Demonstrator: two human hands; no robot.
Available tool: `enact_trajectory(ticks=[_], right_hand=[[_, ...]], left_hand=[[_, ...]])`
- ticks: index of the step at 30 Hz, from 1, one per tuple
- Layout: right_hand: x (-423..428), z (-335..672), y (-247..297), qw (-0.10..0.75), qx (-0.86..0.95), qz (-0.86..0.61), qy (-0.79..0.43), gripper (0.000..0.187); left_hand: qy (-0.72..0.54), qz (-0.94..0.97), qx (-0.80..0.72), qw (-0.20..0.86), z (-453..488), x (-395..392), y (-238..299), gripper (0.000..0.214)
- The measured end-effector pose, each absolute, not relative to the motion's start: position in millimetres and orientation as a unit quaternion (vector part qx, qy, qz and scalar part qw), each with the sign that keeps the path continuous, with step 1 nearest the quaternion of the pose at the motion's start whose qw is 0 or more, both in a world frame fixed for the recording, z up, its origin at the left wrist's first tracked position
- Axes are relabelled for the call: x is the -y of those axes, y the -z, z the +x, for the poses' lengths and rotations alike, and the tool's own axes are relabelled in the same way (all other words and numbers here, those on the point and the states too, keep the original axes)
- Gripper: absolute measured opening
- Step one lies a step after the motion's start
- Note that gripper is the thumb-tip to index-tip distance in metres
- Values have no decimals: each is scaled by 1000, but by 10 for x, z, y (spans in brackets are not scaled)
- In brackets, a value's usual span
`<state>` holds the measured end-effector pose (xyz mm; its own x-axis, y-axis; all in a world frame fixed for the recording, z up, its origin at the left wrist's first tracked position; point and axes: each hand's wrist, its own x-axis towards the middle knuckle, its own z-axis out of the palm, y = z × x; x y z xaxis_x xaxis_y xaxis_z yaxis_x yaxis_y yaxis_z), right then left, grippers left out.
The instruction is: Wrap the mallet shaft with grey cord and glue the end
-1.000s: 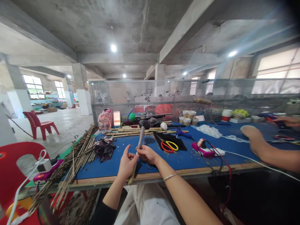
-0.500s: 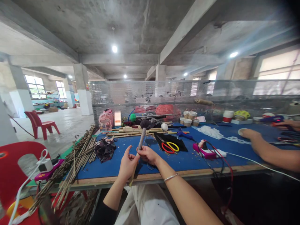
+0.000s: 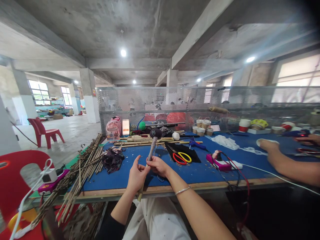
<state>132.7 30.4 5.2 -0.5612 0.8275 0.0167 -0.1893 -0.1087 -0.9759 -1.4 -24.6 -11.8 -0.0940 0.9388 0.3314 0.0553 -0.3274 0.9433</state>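
Note:
Between my hands stands a bamboo-like stick (image 3: 152,148), its upper part wrapped in greyish-purple cloth and topped by a dark rounded head (image 3: 155,133). My left hand (image 3: 137,174) is closed around the bare lower part, index finger raised. Just above, my right hand (image 3: 159,166) pinches the wrapped part between thumb and fingers. A thin pale thread hangs by the right hand. Scissors (image 3: 182,158) with red and yellow handles rest on black cloth (image 3: 196,154) to the right. Crumpled dark fabric (image 3: 112,160) lies left of my hands.
Dry sticks (image 3: 83,166) pile along the left table edge. Bamboo sticks (image 3: 135,144), a white ball (image 3: 176,136) and a blue glue gun (image 3: 197,143) lie behind. A purple power strip (image 3: 218,162) trails cables at right, near a co-worker's arm (image 3: 290,163). A mesh screen (image 3: 140,100) backs the table.
The stick has turned or tilted slightly in my fingers, and its dark head shows more clearly. Both hands keep nearly the same places. The whole view has shifted a little.

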Motion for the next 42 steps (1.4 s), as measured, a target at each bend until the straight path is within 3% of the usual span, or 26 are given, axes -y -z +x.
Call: enact_trajectory(ticks=[5,11,18,25,34,38,42], right_hand=[[-281,1323,-82,354,567,-290,-685,45],[-275,1318,-79,374,566,-303,-669,44],[-281,1325,-80,358,570,-285,-683,43],[-301,1319,-48,374,575,-292,-666,41],[-275,1312,-80,367,573,-294,-671,43],[-281,1311,-61,380,567,-302,-665,44],[-281,1323,-69,369,569,-284,-678,43]], left_hand=[[-546,550,-448,446,-10,258,104,75],[-596,559,-450,359,4,232,118,85],[-556,562,-429,437,-18,247,129,79],[-597,557,-456,353,4,219,127,84],[-563,575,-451,385,-22,227,132,72],[-582,575,-466,337,8,238,119,77],[-595,553,-443,380,-4,253,116,80]])
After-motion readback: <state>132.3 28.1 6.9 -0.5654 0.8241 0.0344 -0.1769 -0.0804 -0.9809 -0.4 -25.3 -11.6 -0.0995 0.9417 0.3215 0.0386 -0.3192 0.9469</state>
